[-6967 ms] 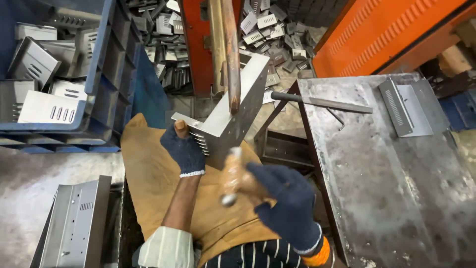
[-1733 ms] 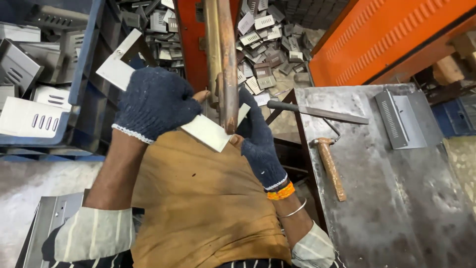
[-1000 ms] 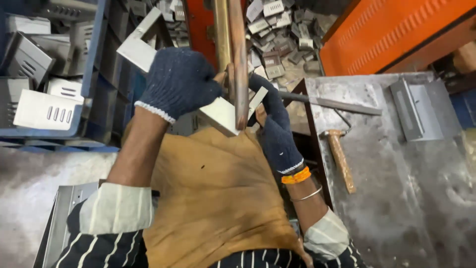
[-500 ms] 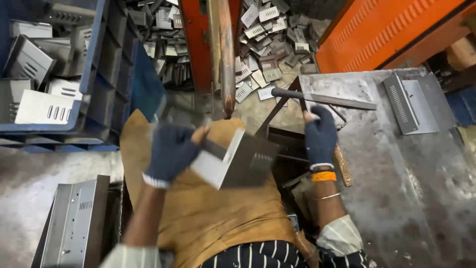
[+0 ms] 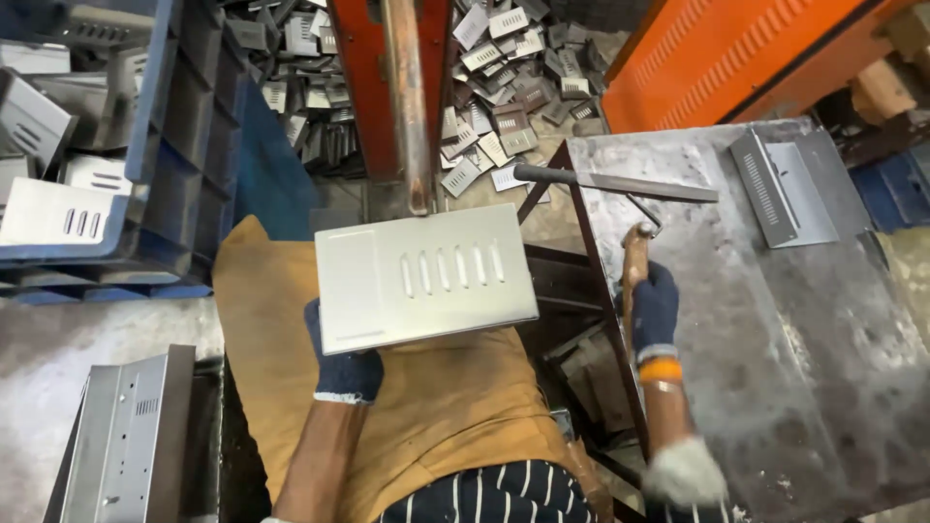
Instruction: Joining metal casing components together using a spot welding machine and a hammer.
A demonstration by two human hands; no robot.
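My left hand, in a dark blue glove, holds a flat grey metal panel with a row of slots, level above my tan apron. Most of that hand is hidden under the panel. My right hand, also gloved, with an orange wristband, grips the wooden handle of a hammer at the left edge of the steel table. A rusty vertical bar of the orange-red press stands just beyond the panel.
A blue crate of bent metal parts sits at the left. Several slotted scraps litter the floor behind the press. A long file and a bent bracket lie on the table. A stacked panel stands at lower left.
The left hand has turned the panel flat, its slotted face up. The right hand has dropped onto the hammer handle at the table edge.
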